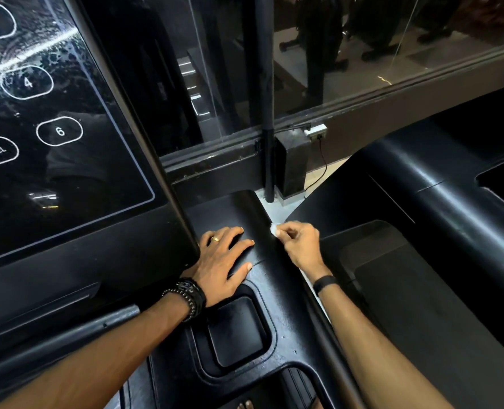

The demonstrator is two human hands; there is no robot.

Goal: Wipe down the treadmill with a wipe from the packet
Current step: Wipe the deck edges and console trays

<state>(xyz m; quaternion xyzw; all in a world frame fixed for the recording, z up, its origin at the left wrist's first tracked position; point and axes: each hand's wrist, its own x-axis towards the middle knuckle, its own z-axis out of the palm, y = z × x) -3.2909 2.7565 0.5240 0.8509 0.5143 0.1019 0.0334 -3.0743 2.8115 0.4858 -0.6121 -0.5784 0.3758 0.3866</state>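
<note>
Head view. Your left hand [224,261] lies flat on the treadmill [262,293], fingers straight and spread over the matte black plastic of the side console arm, holding nothing. A gold ring [215,239] sits on one finger; a stack of dark beaded bracelets [190,295] wraps that wrist.

Your right hand [299,246] has its fingers curled, pinching a small white wipe [274,230] balled at the fingertips. The wipe touches the rounded ridge at the arm's right edge, just beside your left fingertips. A plain black band [324,283] circles the right wrist.

Below your left hand, a squarish recessed tray [236,332] with rounded corners is moulded into the arm; its surface is finely textured.

At left, the glossy control panel [52,128] shows white-outlined oval keys marked 2, 4, 6 and MODEL, with smeary streaks across the upper part.

Ahead, a glass partition [363,69] reflects dark shapes. A second black machine [439,178] stands to your right.
</note>
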